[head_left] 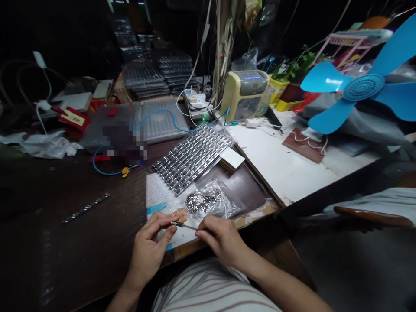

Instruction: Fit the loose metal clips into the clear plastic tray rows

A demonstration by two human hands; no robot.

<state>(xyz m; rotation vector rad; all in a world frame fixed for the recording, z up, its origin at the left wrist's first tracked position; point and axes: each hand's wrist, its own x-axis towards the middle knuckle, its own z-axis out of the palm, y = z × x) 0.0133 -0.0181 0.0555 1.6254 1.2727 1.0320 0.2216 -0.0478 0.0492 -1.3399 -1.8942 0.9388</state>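
Observation:
Near the table's front edge, my left hand point(151, 242) pinches a small shiny metal piece point(174, 223) between thumb and forefinger. My right hand point(222, 238) is closed on the end of a thin dark rod-like tool point(189, 226), whose other end meets the piece at my left fingertips. Whether the two are joined, I cannot tell. Just beyond the hands, a clear plastic bag point(224, 203) holds many small shiny metal parts point(201, 201). A small orange-tan block point(179, 214) lies behind my left fingertips. Further back rests a tray of metal strips in rows point(195, 156).
One loose strip point(86, 208) lies on the dark table at left. A small white-topped box point(232, 159) touches the tray's right side. Behind stand stacked clear trays point(144, 80), a cream-coloured machine point(243, 97) and a blue fan point(364, 86). A blue cord point(165, 111) crosses the back.

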